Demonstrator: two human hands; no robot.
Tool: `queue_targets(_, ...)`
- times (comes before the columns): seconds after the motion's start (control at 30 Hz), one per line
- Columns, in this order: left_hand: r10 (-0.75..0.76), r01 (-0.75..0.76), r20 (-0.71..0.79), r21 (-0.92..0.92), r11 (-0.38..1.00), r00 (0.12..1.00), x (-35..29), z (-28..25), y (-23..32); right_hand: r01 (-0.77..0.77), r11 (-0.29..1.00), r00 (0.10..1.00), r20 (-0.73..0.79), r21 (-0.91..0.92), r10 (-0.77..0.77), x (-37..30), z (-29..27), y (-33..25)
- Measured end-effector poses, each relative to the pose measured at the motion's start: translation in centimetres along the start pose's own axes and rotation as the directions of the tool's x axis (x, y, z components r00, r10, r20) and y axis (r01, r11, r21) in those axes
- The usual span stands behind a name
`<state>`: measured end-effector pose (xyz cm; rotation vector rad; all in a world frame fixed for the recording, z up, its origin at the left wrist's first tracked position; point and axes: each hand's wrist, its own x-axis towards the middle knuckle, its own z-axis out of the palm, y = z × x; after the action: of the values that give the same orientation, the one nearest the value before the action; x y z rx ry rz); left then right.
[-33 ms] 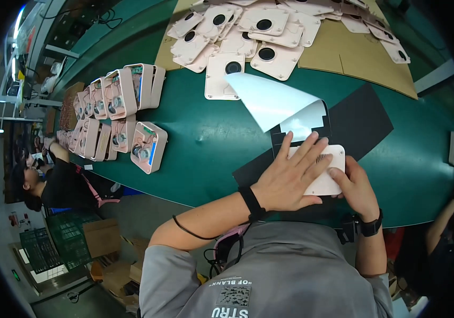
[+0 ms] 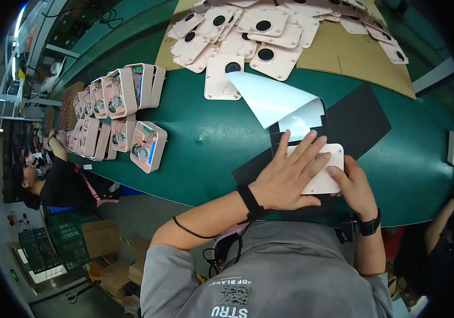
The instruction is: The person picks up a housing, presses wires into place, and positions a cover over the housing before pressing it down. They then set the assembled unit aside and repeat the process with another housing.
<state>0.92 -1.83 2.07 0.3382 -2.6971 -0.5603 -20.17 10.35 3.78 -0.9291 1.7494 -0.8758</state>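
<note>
A pale pink square plastic panel (image 2: 320,184) with a slotted grille and corner screw holes is under my hands near the table's front edge. My left hand (image 2: 282,180) lies flat across its left part with fingers spread, hiding much of it. At the right edge, my right hand (image 2: 359,190) grips the panel, thumb on top and fingers around the side. Just beyond the fingertips lies a dark sheet with a glossy white backing (image 2: 272,98) curled up off it. Black flat sheets (image 2: 362,122) lie around and partly beneath the panel.
Several pink panels with round black parts (image 2: 267,55) are heaped on brown cardboard (image 2: 343,63) at the back. Rows of open pink housings (image 2: 148,148) with wiring stand at left on the green table (image 2: 200,153). A co-worker (image 2: 57,180) sits far left; another person's arm (image 2: 442,222) shows at right.
My hands and the panel keep the same pose. The co-worker's forearm at the left has shifted slightly.
</note>
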Motion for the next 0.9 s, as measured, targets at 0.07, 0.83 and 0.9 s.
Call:
queue_targets(0.07, -0.038, 0.033, -0.125, -0.043, 0.999, 0.991, -0.3, -0.8, 0.5, 0.016, 0.997, 1.000, -0.008, 0.075, -0.016, -0.2, 0.0, 1.3)
queue_targets(0.83, -0.575, 0.735, -0.457, 0.429, 0.526, 0.679, -14.2, -9.8, -2.9, 0.482, 0.577, 0.728, -0.065, -0.659, -0.683, 18.3, -5.5, -11.3)
queue_targets(0.9, -0.543, 0.654, -0.370, 0.340, 0.676, 0.754, -11.3, -8.0, -0.5, 0.481, 0.398, 0.616, -0.022, -0.781, -0.788, 22.7, -3.2, -13.0)
